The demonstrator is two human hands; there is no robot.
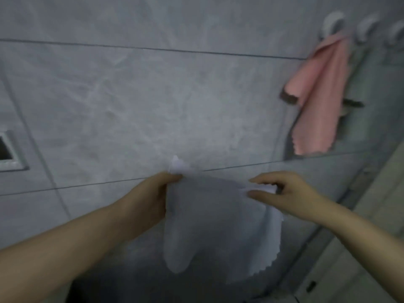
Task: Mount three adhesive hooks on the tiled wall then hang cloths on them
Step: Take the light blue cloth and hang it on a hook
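Observation:
A pale grey cloth point(209, 221) hangs spread in front of the grey tiled wall point(131, 101), low in the middle of the view. My left hand point(150, 197) pinches its upper left corner and my right hand point(284, 191) pinches its upper right corner. Three round white hooks are stuck on the wall at the top right: the first hook point(333, 24), the second hook point(368, 29) and the third hook point(396, 33). A pink cloth point(317, 97) hangs from the first hook. The other two hooks are bare. The picture is blurred.
A dark rectangular opening with a light frame point(8, 154) is set in the wall at the left edge. At the right, the wall meets a lighter surface point(371, 215) along a corner. Dark grout lines cross the tiles.

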